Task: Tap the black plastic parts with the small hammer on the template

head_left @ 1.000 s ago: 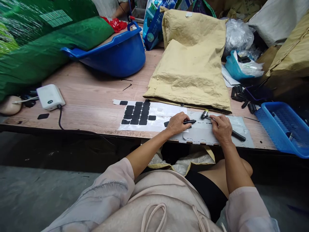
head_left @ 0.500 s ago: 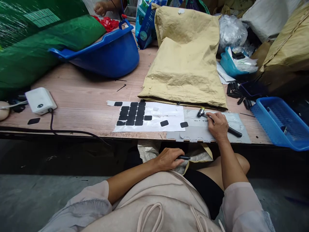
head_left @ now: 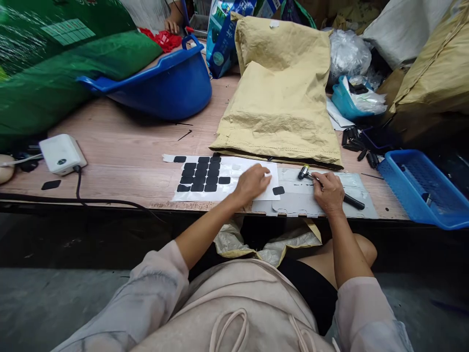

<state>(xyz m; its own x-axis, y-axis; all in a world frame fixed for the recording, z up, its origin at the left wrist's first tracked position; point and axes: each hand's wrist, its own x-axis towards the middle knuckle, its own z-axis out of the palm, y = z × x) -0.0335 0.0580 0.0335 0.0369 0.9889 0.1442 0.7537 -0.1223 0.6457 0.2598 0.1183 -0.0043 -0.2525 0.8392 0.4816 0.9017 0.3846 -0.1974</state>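
Observation:
My right hand [head_left: 327, 189] is closed around a small hammer [head_left: 305, 172] with a yellow-and-black head and a black handle. It rests over a grey flat board [head_left: 353, 183] at the table's front edge. Above the white sheet [head_left: 234, 193] is my left hand [head_left: 253, 183], its fingers bent and apart at the tips, with nothing visible in them. Rows of black rounded patches [head_left: 201, 172] lie on the sheet, left of that hand. A single black patch [head_left: 278, 190] sits at the sheet's right end, between my hands. Whatever lies under my left hand is hidden.
A large tan sack [head_left: 278, 107] lies behind the sheet. Left of it stands a blue basin [head_left: 164, 90], and a blue basket [head_left: 421, 188] is at right. Black pieces [head_left: 353, 139] lie near the basket. An open sack [head_left: 271, 249] hangs below the table edge.
My left hand has risen from the lap to the white sheet. The black object it held no longer shows. My right hand keeps the hammer in nearly the same place.

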